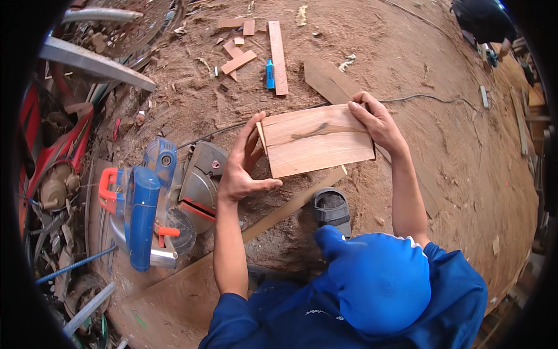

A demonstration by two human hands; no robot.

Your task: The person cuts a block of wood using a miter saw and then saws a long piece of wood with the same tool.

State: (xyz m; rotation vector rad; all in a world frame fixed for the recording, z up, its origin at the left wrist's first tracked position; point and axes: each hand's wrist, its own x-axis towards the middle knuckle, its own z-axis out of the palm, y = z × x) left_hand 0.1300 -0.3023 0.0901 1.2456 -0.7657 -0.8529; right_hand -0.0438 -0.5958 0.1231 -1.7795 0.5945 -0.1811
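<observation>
My two hands hold a small wooden box [319, 145], its pale grained face with a dark knot turned up toward me. A thin end piece shows at its left side, and the box's inside is hidden. My right hand [378, 121] grips the upper right corner, thumb on the face and fingers over the edge. At the left end, my left hand [241, 160] spans the side, fingertips at the upper corner and thumb by the lower corner. Beneath the box, a long wooden strip [296, 202] and a wide board [328, 81] lie on the ground.
A blue circular saw [144, 203] with orange handles stands left of my left forearm, beside a grey saw part [203, 174]. Wood offcuts [238, 61], a blue glue bottle [269, 74] and a black cable [418, 96] lie ahead. Another person [485, 23] is at the far right.
</observation>
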